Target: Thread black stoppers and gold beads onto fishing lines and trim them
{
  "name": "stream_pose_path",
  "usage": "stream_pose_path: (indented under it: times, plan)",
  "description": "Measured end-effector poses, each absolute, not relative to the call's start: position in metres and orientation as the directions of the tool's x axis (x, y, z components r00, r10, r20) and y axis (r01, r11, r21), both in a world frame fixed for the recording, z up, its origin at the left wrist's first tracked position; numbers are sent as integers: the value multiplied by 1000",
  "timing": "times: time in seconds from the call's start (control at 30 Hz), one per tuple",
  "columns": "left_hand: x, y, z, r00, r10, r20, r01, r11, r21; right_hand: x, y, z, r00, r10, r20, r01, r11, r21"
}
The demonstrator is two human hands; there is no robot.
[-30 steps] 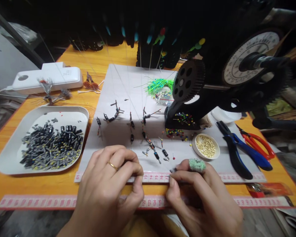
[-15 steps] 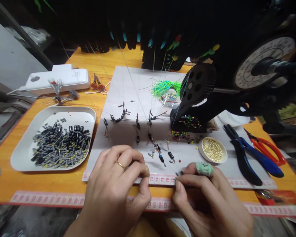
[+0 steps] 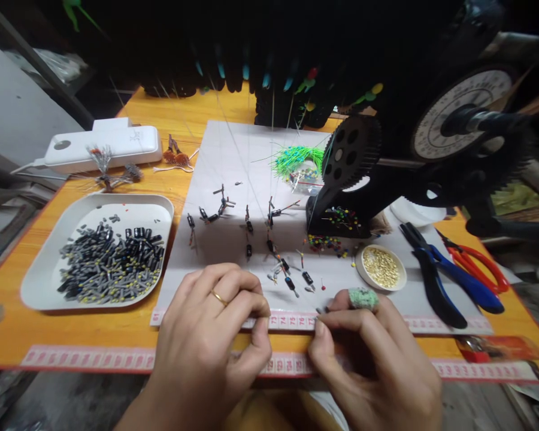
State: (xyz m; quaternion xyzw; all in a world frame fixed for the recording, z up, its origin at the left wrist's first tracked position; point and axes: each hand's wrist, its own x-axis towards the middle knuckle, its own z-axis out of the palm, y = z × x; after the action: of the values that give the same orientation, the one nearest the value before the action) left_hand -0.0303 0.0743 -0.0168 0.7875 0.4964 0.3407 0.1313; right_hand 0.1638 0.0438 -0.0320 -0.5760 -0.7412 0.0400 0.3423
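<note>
My left hand (image 3: pixel 211 335), a ring on one finger, is closed in a pinch above the front edge of the white board (image 3: pixel 224 155). Whatever lies between its fingertips is too fine to make out. To the right, my right hand (image 3: pixel 368 353) is also pinched closed, with green tape (image 3: pixel 363 298) around one finger. A small dark piece (image 3: pixel 322 310) shows at its fingertips; whether it is gripped I cannot tell. Just beyond both hands lie black cylinders (image 3: pixel 290 284) with small grey and orange parts, and a red-headed pin (image 3: pixel 323 287). A pink-and-white measuring tape (image 3: pixel 291 321) runs beneath my fingers.
A white tray (image 3: pixel 29 287) of black and grey pieces stands left. A dish (image 3: pixel 402 281) of gold beads, blue-handled pliers (image 3: pixel 440 287) and red-handled cutters (image 3: pixel 485 266) lie right. A black geared machine (image 3: pixel 351 143) rises behind, with thin lines hanging over the board.
The view has shifted slightly, so the machine, pliers and right hand appear a little further left. Both hands keep their pinched shape.
</note>
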Motion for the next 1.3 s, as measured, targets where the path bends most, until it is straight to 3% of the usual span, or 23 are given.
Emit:
stream_pose_path:
  times: [0.4,0.47,0.57,0.63,0.7,0.8,0.93,1.17,1.23,1.3]
  plan:
    - [-34,71,-19,297,867,400,665,-488,565,160,47,-35,-95,845,526,796,382,-470]
    - [-32,67,-17,308,859,410,560,-512,652,160,44,-32,-134,838,530,781,418,-464]
    - [-22,53,-18,317,851,419,205,-493,846,161,36,-28,-199,827,526,768,465,-440]
    - [-15,42,-21,335,886,321,-11,-337,942,162,30,-26,-214,812,543,772,482,-415]
    - [-11,33,-23,330,923,198,-84,-180,980,162,25,-25,-228,783,579,784,500,-368]
    - [-10,24,-22,256,962,90,-124,-59,990,160,20,-24,-235,747,622,799,513,-314]
    - [-8,14,-15,189,980,-66,-275,117,954,157,13,-22,-195,759,622,795,493,-352]
    - [-9,1,-12,77,984,-160,-284,175,943,149,3,-29,-160,749,642,794,484,-367]
    - [-11,1,-12,93,979,-183,-323,204,924,148,2,-32,-142,750,646,763,498,-412]
    - [-12,1,-13,112,978,-177,-395,207,895,146,1,-33,-93,806,584,652,493,-576]
